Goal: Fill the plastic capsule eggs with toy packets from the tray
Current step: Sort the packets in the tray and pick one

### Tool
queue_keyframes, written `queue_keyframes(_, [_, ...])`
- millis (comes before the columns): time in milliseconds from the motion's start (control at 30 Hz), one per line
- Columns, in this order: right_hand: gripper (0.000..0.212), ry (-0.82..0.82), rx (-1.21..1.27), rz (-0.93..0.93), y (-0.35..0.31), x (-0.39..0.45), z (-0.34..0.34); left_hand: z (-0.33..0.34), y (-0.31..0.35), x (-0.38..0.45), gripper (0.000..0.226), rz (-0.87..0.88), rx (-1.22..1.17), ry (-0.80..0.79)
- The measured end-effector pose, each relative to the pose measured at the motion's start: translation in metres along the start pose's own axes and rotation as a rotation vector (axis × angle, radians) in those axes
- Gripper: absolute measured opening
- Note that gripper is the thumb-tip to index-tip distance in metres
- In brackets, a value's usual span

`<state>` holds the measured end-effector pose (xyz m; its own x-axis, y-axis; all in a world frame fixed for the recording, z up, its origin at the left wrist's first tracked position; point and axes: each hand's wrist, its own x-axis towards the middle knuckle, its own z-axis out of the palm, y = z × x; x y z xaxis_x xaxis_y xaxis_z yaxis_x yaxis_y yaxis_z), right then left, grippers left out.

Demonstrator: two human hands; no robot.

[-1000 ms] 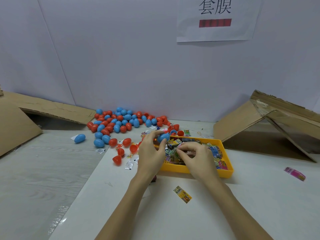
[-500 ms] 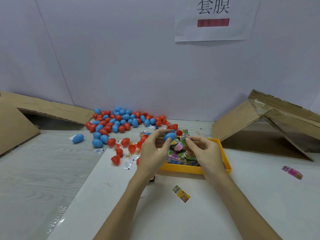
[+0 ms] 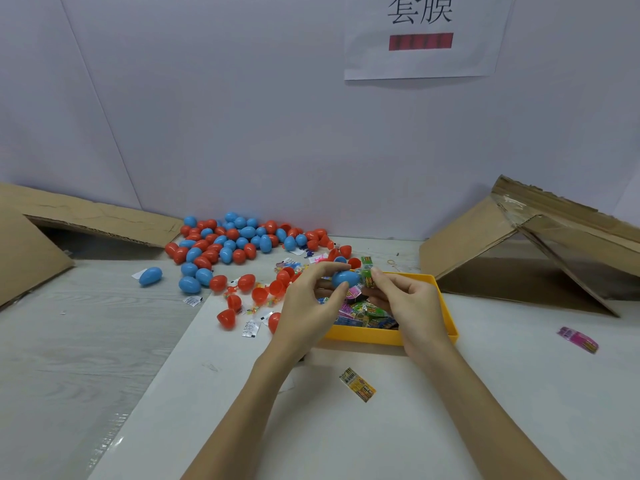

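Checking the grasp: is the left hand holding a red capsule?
No, the left hand grips a blue capsule half above the yellow tray.

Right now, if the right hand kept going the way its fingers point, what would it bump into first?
Probably the blue capsule egg: the right hand pinches a green toy packet aimed leftward at it, where the left hand holds it. Depth is unclear.

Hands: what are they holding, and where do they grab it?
The left hand pinches a blue egg half round its rounded sides. The right hand pinches a green toy packet at its right end, against the egg's opening.
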<state>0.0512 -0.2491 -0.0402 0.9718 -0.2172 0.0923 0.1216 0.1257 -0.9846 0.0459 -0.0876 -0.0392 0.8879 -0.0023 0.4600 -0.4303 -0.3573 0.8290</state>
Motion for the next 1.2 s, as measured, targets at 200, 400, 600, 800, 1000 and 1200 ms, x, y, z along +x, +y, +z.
queue_keyframes(200, [0.019,-0.046,-0.081,-0.055,-0.001,-0.003,0.000,-0.001,-0.001,0.000,0.039,0.014,-0.021,-0.036])
queue_keyframes(400, [0.013,-0.127,-0.131,-0.141,-0.003,-0.005,-0.003,-0.001,-0.002,0.001,0.038,0.013,-0.077,-0.026])
queue_keyframes(600, [0.015,-0.097,-0.136,-0.194,-0.005,-0.007,-0.002,0.000,-0.003,0.002,0.035,-0.005,-0.073,0.000])
queue_keyframes(800, [0.021,-0.078,-0.155,-0.235,-0.007,-0.009,-0.002,-0.001,-0.002,0.001,0.032,-0.024,-0.080,0.004])
queue_keyframes(1000, [0.021,-0.091,-0.162,-0.244,-0.006,-0.009,-0.002,-0.001,0.000,0.001,0.033,-0.032,-0.077,-0.009])
queue_keyframes(1200, [0.022,-0.096,-0.180,-0.214,-0.007,-0.010,-0.001,-0.003,-0.001,0.001,0.036,-0.028,-0.121,-0.015])
